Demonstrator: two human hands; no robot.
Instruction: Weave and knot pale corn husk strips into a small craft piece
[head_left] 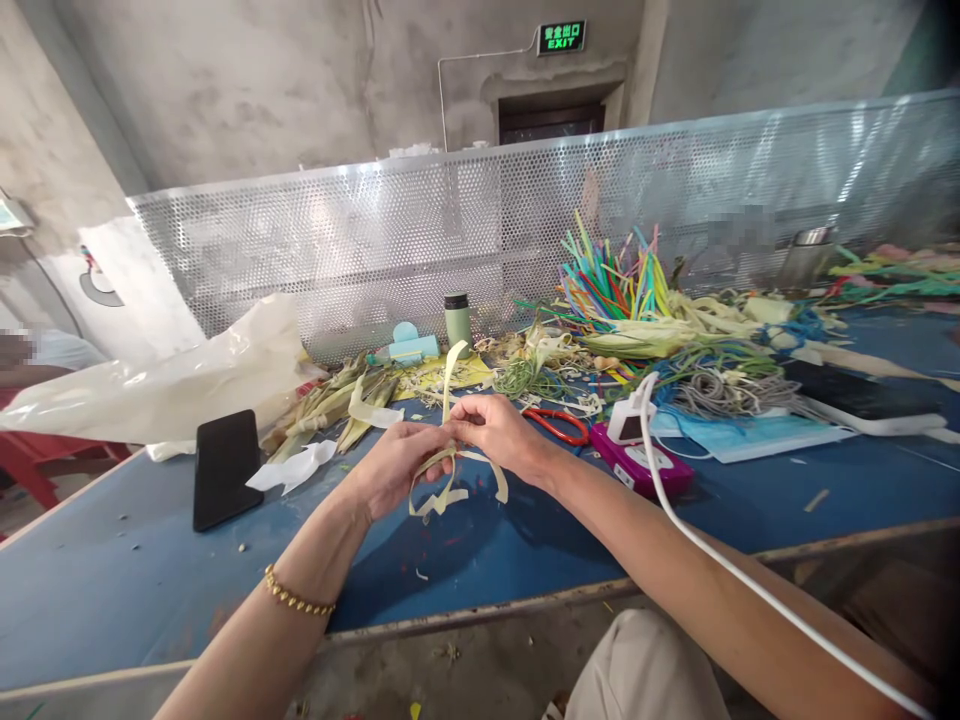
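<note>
head view: pale strips raised above the middle of the table, one end upright, others curling below the fingers.
left hand: grip pinched on the strips.
right hand: grip likewise closed on them, touching the left.
strip handling: probably very light, thin and pliant, apt to crease or split under a hard pull; slipperiness cannot be told; best held at the crossing, with fingertips.
table surface: blue, flecked with scraps; from left, a black phone, white scrap, dry husks, green flask, coloured stems, magenta device with white cable, blue mask.
room: from left, red stool, bare wall, perforated screen along the far edge, lit exit sign above a dark doorway.
</note>
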